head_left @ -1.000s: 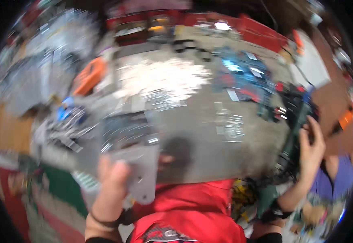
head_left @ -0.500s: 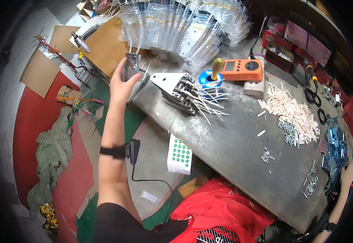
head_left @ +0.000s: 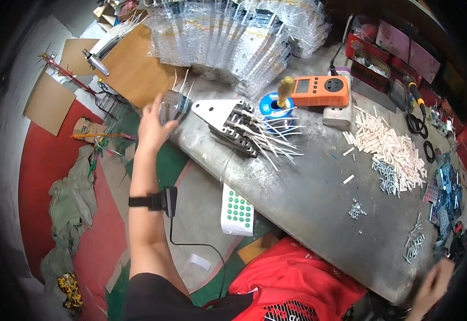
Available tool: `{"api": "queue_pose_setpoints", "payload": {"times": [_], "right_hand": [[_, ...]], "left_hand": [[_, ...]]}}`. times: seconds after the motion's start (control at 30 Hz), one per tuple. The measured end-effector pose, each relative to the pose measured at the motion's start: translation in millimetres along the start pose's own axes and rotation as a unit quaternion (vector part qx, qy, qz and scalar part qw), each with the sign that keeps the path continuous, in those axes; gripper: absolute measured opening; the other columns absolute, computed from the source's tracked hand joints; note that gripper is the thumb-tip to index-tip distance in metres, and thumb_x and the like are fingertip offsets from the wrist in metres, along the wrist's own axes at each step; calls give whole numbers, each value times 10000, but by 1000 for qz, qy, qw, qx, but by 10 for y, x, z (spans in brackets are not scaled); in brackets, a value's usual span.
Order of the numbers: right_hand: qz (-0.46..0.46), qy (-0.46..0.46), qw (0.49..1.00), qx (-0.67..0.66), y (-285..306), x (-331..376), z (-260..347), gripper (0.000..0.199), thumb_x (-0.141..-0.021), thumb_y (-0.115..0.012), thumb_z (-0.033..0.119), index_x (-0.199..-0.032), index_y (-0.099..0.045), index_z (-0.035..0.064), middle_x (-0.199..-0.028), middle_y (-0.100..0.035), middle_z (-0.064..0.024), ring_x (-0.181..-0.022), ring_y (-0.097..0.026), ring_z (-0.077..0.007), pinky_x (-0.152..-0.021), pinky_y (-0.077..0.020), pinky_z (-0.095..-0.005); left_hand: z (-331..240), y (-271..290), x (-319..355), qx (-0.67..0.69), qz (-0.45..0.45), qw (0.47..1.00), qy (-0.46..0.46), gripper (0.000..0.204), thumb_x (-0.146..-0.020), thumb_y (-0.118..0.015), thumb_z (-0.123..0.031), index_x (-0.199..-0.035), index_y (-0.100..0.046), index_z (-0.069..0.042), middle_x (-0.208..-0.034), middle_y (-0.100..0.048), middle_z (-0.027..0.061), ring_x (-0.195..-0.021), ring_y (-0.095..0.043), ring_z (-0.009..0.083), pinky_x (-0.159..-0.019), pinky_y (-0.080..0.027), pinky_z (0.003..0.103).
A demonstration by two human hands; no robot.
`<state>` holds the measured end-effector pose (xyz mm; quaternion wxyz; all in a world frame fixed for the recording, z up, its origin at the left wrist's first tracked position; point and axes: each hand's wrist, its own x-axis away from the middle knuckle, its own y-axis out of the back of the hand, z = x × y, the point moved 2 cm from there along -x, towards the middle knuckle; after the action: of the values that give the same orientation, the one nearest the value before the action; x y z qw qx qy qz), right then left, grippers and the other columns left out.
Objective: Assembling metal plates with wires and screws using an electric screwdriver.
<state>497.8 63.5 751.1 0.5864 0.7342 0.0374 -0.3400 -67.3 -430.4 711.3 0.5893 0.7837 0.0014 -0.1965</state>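
My left hand (head_left: 156, 126) is at the far left edge of the bench, its thumb and fingers spread. Right beside it, at the fingertips, a small perforated metal part (head_left: 174, 102) with white wires rests on the bench corner. To its right lies a stack of flat metal plates (head_left: 220, 115) with dark blocks and a bundle of white wires (head_left: 268, 139). My right hand (head_left: 435, 282) is low at the right, just off the bench's near corner. Motion blurs its fingers, and I make out nothing in it.
Bubble-wrapped pieces (head_left: 217, 43) are piled along the back. An orange meter (head_left: 320, 91), a blue spool (head_left: 276, 104) and a heap of pale tubes (head_left: 388, 150) stand on the bench (head_left: 297, 187). Loose screws (head_left: 415, 247) and blue metal plates (head_left: 447, 184) lie at the right.
My left hand has loosened from the metal part, which now rests lower on the bench corner. My right hand has come from the blue plates down toward the near right corner.
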Motion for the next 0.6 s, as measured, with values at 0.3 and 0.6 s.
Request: {"api": "queue_pose_setpoints", "payload": {"times": [0.3, 0.6], "right_hand": [[215, -30, 937, -273, -149, 81, 1207, 431, -624, -631, -21, -1052, -587, -3, -883, -494, -144, -751, -509, -297, -653, -422, -366], [65, -99, 936, -331, -795, 144, 706, 205, -675, -718, 25, -852, -623, 65, -792, -565, -96, -598, -569, -233, -512, -449, -302]], "left_hand": [[-1821, 461, 527, 8, 94, 925, -369, 799, -629, -726, 20, -1353, -409, -100, -1308, -486, 152, -1220, -449, 339, -1011, -370, 408], [-2282, 114, 907, 189, 15, 938, -289, 447, -843, -481, 75, -1286, -480, 16, -1185, -585, 142, -1080, -560, 230, -943, -410, 311]]}}
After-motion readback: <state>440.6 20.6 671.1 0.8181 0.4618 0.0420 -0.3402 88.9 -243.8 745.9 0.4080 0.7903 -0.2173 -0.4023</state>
